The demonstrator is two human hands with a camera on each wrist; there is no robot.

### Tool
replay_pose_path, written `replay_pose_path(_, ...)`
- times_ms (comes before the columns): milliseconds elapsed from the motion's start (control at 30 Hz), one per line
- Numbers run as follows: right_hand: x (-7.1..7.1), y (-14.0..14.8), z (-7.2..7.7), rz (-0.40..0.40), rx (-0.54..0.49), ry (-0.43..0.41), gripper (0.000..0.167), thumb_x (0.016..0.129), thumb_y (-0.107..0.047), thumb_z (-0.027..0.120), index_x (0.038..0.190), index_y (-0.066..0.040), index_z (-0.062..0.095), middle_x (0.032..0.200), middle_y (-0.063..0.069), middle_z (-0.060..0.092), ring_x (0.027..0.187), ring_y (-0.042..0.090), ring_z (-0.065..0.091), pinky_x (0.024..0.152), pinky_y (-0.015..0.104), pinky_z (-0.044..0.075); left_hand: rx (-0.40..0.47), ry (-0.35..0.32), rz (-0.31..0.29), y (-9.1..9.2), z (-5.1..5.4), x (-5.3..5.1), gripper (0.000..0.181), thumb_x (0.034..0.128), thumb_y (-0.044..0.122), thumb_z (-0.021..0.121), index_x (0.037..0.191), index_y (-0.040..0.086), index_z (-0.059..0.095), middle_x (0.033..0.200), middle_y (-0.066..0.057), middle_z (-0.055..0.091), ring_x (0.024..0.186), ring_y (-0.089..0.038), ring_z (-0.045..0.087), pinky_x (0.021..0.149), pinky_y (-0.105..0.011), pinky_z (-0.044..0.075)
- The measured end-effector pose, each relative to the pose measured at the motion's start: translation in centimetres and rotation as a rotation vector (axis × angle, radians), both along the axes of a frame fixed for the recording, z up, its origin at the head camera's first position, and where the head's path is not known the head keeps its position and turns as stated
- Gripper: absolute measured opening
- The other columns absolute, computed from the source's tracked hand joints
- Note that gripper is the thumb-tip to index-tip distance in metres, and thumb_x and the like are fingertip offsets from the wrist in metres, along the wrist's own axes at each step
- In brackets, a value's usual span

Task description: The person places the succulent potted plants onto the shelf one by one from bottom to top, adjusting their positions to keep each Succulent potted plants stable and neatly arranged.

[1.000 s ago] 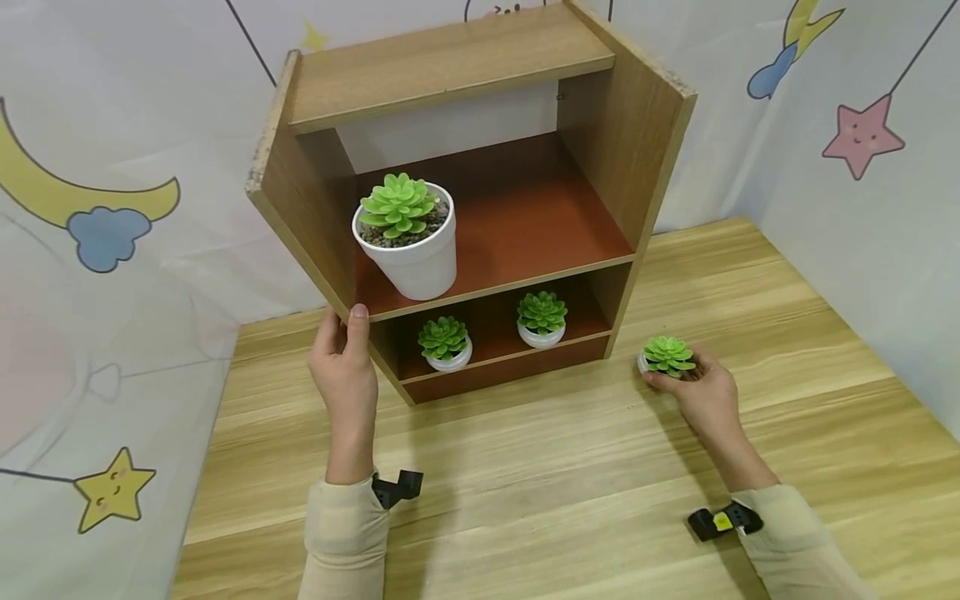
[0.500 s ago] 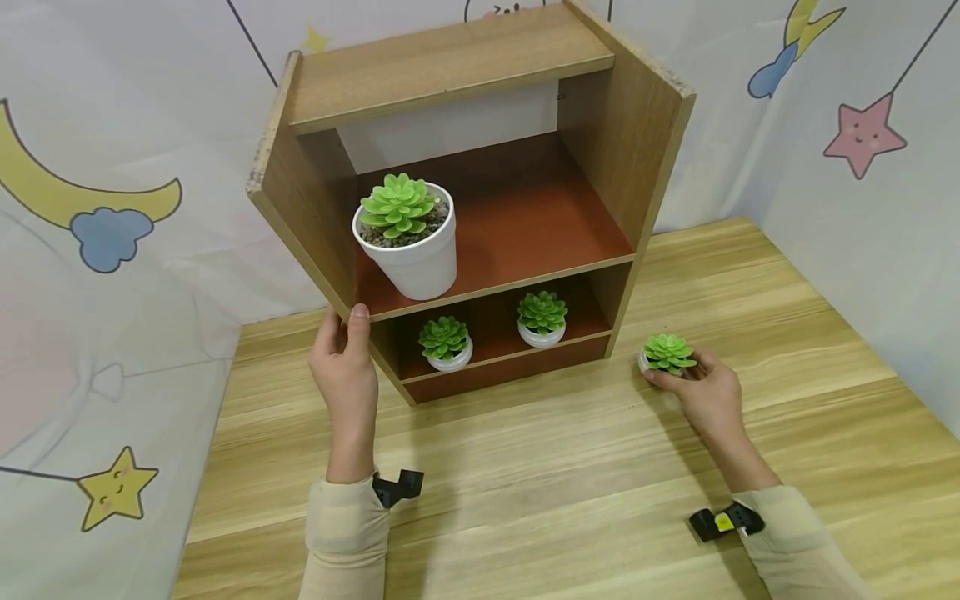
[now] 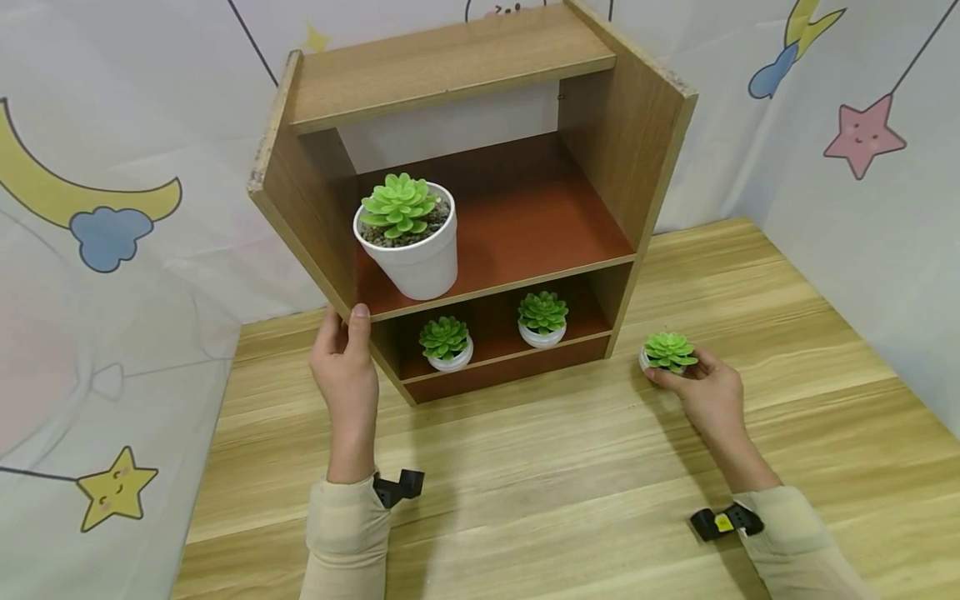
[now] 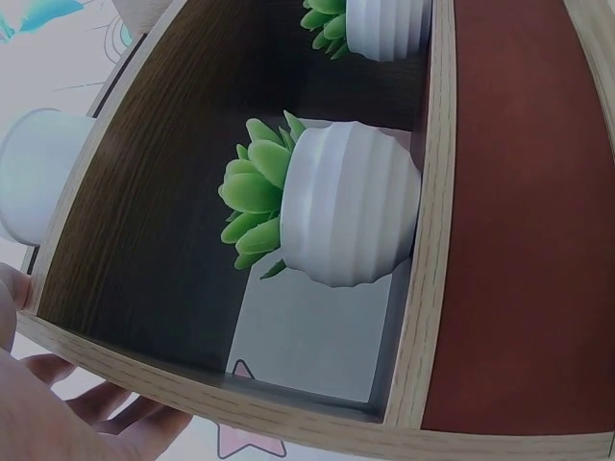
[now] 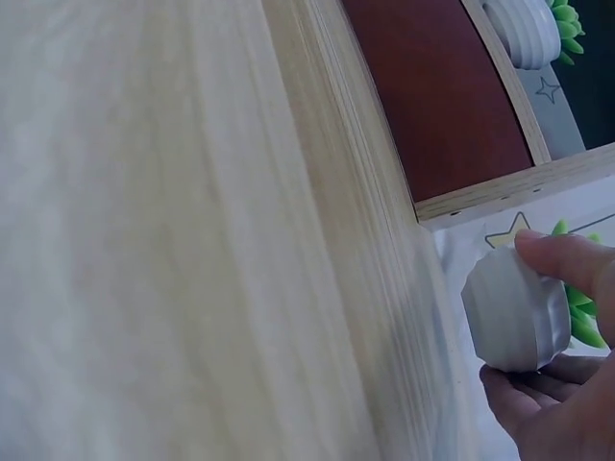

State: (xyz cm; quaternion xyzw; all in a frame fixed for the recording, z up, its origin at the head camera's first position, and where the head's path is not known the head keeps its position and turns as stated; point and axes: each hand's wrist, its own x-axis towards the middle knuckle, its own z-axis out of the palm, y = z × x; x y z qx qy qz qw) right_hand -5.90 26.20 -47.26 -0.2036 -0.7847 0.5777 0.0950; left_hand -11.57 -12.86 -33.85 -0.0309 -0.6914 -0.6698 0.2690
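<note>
My left hand (image 3: 347, 371) grips the left side panel of a wooden shelf unit (image 3: 637, 150), thumb on its front edge and fingers round the outside. Between the thumb and fingers of my right hand (image 3: 711, 396) is a small potted succulent (image 3: 670, 353), right of the unit. Its white ribbed pot (image 5: 514, 312) shows a narrow gap to the table in the right wrist view. Two similar potted succulents stand in the lower compartment, one on the left (image 3: 444, 340) and one on the right (image 3: 542, 318). A larger potted succulent (image 3: 422, 267) stands upright on the middle shelf's left side.
The unit stands on a wood-grain table (image 3: 540, 483), near its back edge. A pale printed cloth (image 3: 172, 275) with moons and stars hangs behind and at both sides. The unit's top board (image 3: 450, 71) sits above the larger plant.
The right hand and its potted succulent have shifted very slightly, up and to the right in the head view. The left hand keeps its grip on the panel, and the shelf unit stays put.
</note>
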Motion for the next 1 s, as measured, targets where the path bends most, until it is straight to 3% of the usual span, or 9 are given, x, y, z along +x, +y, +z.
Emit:
replay_pose_path(367, 0.1, -0.1, 0.5, -0.001, -0.005, 0.002, 0.080, 0.076, -0.022, 0.087, 0.141, 0.003, 0.048, 0.140, 0.024, 0.048, 0.128, 0.036, 0.046, 0.092, 0.024, 0.044, 0.011, -0.013, -0.001, 0.0, 0.1, 0.0, 0.039, 0.0984, 0.009, 0.057, 0.136, -0.004, 0.055, 0.131, -0.019, 0.058, 0.118, -0.026, 0.056, 0.098, -0.033, 0.044)
replay_pose_path(567, 0.2, -0.2, 0.6, -0.015, -0.006, 0.022, 0.077, 0.075, -0.021, 0.088, 0.139, 0.002, 0.052, 0.137, 0.023, 0.051, 0.126, 0.033, 0.049, 0.091, 0.022, 0.045, 0.013, -0.020, -0.001, -0.1, 0.0, 0.0, 0.040, 0.0985, 0.009, 0.057, 0.136, -0.003, 0.055, 0.131, -0.018, 0.058, 0.117, -0.025, 0.056, 0.098, -0.034, 0.044)
replay_pose_path(1000, 0.5, -0.8, 1.6, 0.001, -0.012, 0.128, 0.072, 0.077, -0.020, 0.087, 0.136, 0.002, 0.054, 0.134, 0.024, 0.053, 0.126, 0.034, 0.049, 0.091, 0.020, 0.044, 0.022, -0.023, -0.005, -0.1, 0.0, 0.0, 0.041, 0.0983, 0.010, 0.058, 0.137, -0.003, 0.054, 0.132, -0.018, 0.058, 0.118, -0.026, 0.056, 0.098, -0.034, 0.044)
